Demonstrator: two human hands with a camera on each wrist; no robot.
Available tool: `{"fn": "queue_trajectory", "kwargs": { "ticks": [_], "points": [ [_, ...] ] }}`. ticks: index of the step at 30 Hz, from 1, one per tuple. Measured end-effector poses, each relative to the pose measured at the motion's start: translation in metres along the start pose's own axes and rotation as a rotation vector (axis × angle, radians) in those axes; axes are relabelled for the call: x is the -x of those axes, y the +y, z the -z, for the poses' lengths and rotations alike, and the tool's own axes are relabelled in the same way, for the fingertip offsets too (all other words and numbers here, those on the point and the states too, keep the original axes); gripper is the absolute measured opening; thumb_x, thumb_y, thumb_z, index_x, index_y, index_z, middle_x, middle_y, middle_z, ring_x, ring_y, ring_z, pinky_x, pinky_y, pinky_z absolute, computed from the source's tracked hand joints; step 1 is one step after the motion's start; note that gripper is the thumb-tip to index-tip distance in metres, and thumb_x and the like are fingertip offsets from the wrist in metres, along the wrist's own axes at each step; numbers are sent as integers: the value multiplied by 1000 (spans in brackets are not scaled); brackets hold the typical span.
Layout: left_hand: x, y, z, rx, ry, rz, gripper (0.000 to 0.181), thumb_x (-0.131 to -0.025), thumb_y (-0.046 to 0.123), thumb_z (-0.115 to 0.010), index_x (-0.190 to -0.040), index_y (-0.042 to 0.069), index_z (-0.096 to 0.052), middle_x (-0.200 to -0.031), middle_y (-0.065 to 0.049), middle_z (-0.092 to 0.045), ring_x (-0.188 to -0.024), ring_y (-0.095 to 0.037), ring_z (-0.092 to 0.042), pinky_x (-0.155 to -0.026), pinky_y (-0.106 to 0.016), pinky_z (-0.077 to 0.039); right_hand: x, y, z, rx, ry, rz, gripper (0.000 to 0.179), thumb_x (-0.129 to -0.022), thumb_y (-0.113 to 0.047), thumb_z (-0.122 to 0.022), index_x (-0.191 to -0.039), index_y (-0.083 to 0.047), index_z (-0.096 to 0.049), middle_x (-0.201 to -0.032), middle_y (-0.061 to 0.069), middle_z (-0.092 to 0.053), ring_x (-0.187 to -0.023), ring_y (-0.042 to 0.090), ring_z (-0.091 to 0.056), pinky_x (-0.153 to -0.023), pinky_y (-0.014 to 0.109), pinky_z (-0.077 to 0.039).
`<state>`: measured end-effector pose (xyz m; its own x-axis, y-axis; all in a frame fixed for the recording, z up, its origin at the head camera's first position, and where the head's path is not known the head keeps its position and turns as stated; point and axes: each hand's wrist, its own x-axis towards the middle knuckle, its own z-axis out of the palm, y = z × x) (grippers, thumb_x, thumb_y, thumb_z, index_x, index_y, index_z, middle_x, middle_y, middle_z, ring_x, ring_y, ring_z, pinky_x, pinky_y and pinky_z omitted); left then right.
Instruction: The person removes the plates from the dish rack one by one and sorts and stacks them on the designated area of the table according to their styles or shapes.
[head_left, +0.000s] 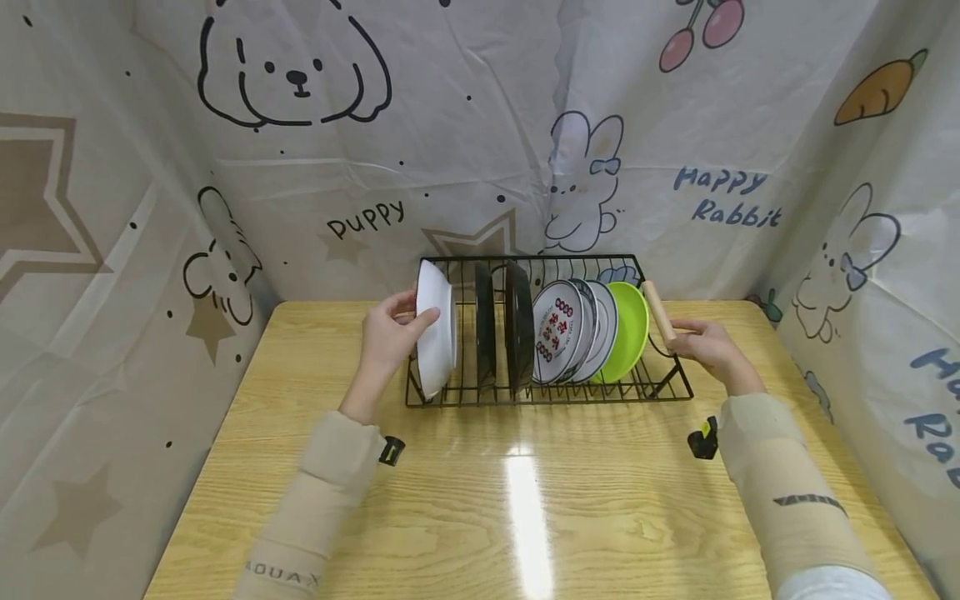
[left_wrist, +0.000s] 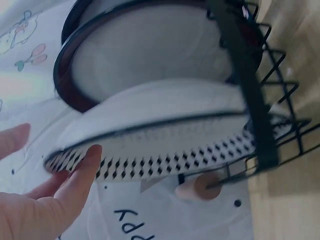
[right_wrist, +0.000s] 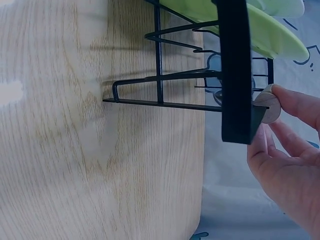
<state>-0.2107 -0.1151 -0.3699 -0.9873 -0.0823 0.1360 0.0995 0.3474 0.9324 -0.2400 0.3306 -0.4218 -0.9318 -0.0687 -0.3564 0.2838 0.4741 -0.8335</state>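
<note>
At the left end of a black wire dish rack (head_left: 547, 398), a deep white plate (head_left: 435, 350) stands on edge. My left hand (head_left: 386, 337) is at its upper rim. In the left wrist view, straight fingertips (left_wrist: 90, 156) lie against the plate's band of black diamonds, and the thumb is apart from the rim. My right hand (head_left: 708, 346) pinches the rack's wooden handle (head_left: 657, 310) between thumb and fingers on the right side. The opposite wooden handle (left_wrist: 201, 187) shows beneath the white plate in the left wrist view.
Two dark-rimmed plates, one black (head_left: 485, 333) and its neighbour (head_left: 519, 333), stand mid-rack. Right of them lean a white plate with red print (head_left: 557, 333), other white plates (head_left: 604, 333) and a green plate (head_left: 628, 333). The wooden table (head_left: 450, 517) meets a printed curtain (head_left: 465, 175) behind.
</note>
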Motion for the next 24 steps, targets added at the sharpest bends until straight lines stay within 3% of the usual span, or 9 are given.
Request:
{"fn": "queue_trajectory", "kwargs": {
  "ticks": [10, 18, 24],
  "points": [
    [13, -10, -18, -18, 43, -28, 39, -79, 6, -68, -112, -13, -57, -100, -30, -62, -88, -38, -63, -74, -41, -54, -1, 2, 1, -20, -1, -9, 59, -92, -9, -48, -142, 6, -21, -135, 31, -32, -97, 12, -52, -102, 46, -33],
    [14, -13, -23, 48, 86, 11, 35, -77, 1, -69, -107, -14, -59, -102, -31, -61, -94, -38, -62, -79, -41, -52, 0, 2, 0, -45, -1, -11, 59, -92, -8, -48, -142, 5, -21, -135, 30, -29, -107, 25, -47, -103, 47, -32],
    [13, -12, -23, 90, 97, 66, 37, -77, 0, -70, -109, -14, -59, -105, -30, -61, -98, -37, -61, -82, -41, -51, 1, 2, 0, -38, 4, -5, 58, -91, -7, -48, -142, 6, -23, -134, 29, -32, -101, 19, -50, -102, 45, -34]
  ]
}}
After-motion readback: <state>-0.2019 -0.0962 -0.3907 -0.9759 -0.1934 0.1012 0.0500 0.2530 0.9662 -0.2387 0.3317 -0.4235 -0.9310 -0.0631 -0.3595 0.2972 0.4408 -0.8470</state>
